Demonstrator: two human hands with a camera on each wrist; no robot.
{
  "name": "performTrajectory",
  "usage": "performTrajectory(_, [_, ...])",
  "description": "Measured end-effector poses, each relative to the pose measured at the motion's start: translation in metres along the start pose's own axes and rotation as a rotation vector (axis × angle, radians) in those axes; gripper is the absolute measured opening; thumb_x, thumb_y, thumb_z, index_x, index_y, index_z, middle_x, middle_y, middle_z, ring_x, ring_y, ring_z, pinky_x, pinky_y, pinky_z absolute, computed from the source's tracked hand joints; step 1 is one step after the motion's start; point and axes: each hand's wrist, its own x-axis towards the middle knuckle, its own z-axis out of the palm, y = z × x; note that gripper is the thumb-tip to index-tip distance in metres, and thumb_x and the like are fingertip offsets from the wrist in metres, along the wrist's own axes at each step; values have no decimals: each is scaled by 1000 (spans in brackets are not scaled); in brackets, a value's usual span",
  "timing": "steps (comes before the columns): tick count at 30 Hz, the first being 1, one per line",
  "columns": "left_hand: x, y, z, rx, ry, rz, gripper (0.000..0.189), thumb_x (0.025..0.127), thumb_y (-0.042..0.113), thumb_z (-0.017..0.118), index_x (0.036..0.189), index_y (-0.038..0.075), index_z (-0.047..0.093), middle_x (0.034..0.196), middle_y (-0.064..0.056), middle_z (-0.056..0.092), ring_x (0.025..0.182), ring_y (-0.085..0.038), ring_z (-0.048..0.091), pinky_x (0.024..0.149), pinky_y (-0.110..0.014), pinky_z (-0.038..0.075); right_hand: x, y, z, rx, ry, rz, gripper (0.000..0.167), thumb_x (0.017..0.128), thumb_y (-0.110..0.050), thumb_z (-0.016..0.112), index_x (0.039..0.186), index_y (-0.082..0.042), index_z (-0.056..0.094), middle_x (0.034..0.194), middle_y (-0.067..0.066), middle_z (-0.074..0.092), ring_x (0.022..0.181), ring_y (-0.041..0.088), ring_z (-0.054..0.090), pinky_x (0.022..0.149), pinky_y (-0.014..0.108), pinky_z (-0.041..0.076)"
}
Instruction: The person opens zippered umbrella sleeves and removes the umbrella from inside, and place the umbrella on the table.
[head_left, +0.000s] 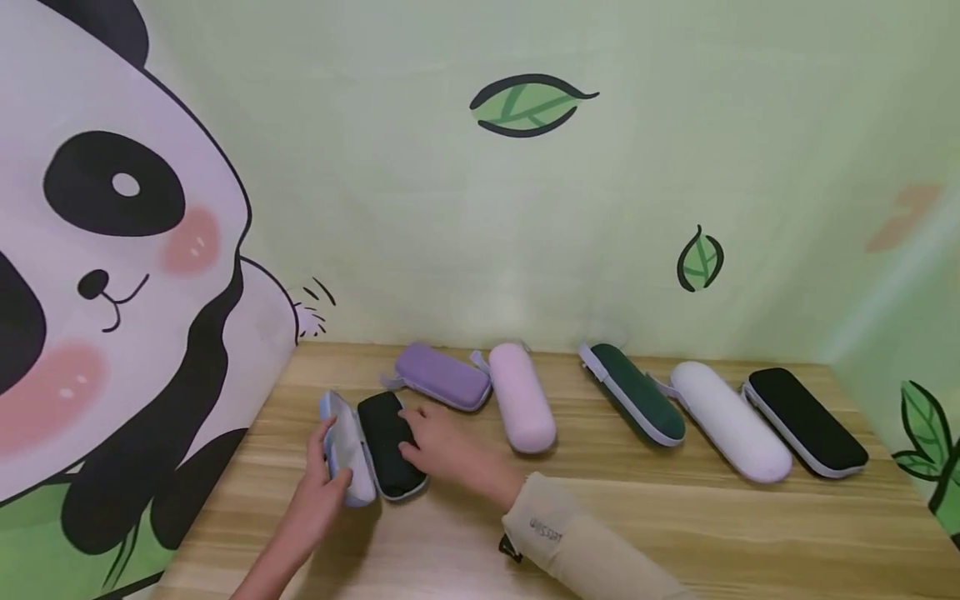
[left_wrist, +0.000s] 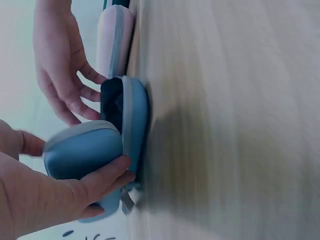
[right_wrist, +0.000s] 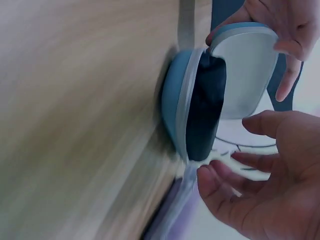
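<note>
A light blue zip glasses case (right_wrist: pixel 174 97) lies opened on the table, its pale-lined lid (head_left: pixel 347 446) raised on the left. Soft, wrinkled black fabric (head_left: pixel 386 446) fills its base. My left hand (head_left: pixel 318 483) holds the lid, thumb on the near edge and fingers behind it, as the left wrist view also shows. Over the far right side of the base is my right hand (head_left: pixel 453 450), fingertips right at the black fabric's edge. In the right wrist view that hand's fingers (right_wrist: pixel 215 187) are loosely bent, with the thumb spread apart from them.
A purple case (head_left: pixel 442 375) and a pink case (head_left: pixel 521 400) lie just behind and right. Farther right are a dark green case (head_left: pixel 633 396), a white case (head_left: pixel 731 421) and a black case (head_left: pixel 806 421). A panda-print backdrop (head_left: pixel 420 208) borders the wooden table (head_left: pixel 675 508).
</note>
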Motion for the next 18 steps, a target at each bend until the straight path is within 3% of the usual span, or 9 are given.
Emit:
performTrajectory(2, [-5,-5,-4,45,9,1,78,93,-4,45,161,4,6,159,-39,8,142,-51,21,108,-63,31,5,-13,5,27,-26,74,58,102,-34,60,148,-1,48,140,20,56,129,29,56,107,36,45])
performTrajectory(4, [-8,-11,-6,188,31,85,79,90,-4,52,158,-5,11,158,-40,2,144,-55,11,110,-67,24,12,-25,7,22,-50,134,65,102,-38,59,151,2,42,144,22,53,133,32,51,110,38,42])
performTrajectory(6, [-10,-18,-6,434,86,250,80,83,-1,61,152,-14,23,157,-40,8,143,-58,12,110,-69,23,19,-35,10,2,-75,191,70,102,-42,58,153,2,38,147,23,50,137,34,47,113,40,39])
performTrajectory(9, [-10,-29,-7,862,198,512,74,74,3,71,140,-17,44,157,-36,24,144,-55,21,111,-66,26,27,-43,14,-1,-88,272,74,101,-44,60,154,0,36,150,23,48,139,36,45,113,40,39])
performTrajectory(11, [-9,-35,-8,1079,225,627,67,72,5,72,134,-16,53,153,-32,38,144,-49,31,115,-62,26,31,-45,17,18,-87,325,75,100,-45,62,155,-2,36,151,23,45,140,36,44,111,40,41])
performTrajectory(14, [-6,-39,-7,1219,130,650,59,82,16,71,132,-12,58,148,-30,46,142,-46,38,116,-57,28,32,-45,21,34,-80,377,76,98,-45,65,155,-3,37,153,23,42,140,36,43,108,39,44])
performTrajectory(18, [-3,-41,-5,1238,16,579,71,91,46,66,135,-10,58,147,-32,47,140,-52,38,115,-61,29,32,-42,22,25,-54,398,75,97,-44,66,153,-2,39,151,25,42,136,37,46,102,40,50])
